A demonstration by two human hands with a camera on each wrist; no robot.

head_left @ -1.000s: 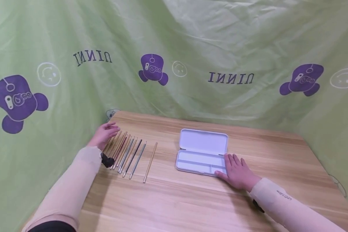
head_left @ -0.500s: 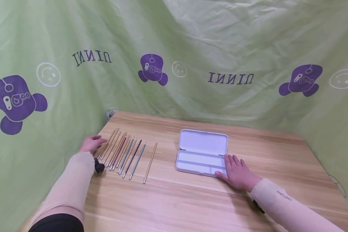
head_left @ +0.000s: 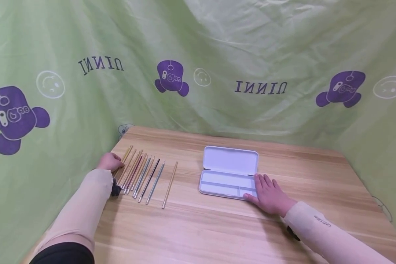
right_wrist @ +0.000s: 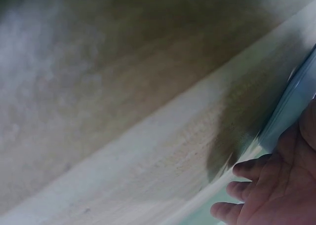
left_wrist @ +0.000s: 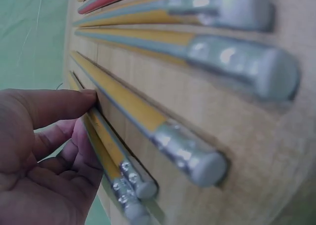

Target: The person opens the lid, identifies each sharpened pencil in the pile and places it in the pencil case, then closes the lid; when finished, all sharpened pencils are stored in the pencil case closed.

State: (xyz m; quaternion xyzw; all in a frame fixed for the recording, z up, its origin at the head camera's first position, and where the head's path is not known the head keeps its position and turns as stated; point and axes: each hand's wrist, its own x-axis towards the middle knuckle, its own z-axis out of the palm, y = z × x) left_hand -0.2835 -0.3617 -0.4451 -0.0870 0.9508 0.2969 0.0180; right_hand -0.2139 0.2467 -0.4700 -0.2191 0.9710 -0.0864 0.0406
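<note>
At the left end of a row of pencils, my left hand [head_left: 109, 161] pinches two yellow pencils [left_wrist: 112, 147] between thumb and fingers, their white-eraser ends toward me. The thumb tip lies along one pencil in the left wrist view, with fingers curled behind the other. Just beside them lies another yellow pencil [left_wrist: 123, 97]. A pale lidded pencil case [head_left: 230, 161] stands with its lid raised, its compartments bare. My right hand [head_left: 272, 194] rests with fingers extended along the right edge of the case. In the right wrist view its palm shows beside the case wall.
More pencils, among them a black one [head_left: 149, 180] and a blue-grey one [head_left: 156, 182], lie side by side on the wooden table [head_left: 184, 234]. A single yellow pencil [head_left: 170, 185] lies apart, toward the case. A green curtain [head_left: 217, 110] surrounds the table.
My left hand drew back left from above the pencils, then moved in against the leftmost ones and took hold of two. The right hand stays on the case edge.
</note>
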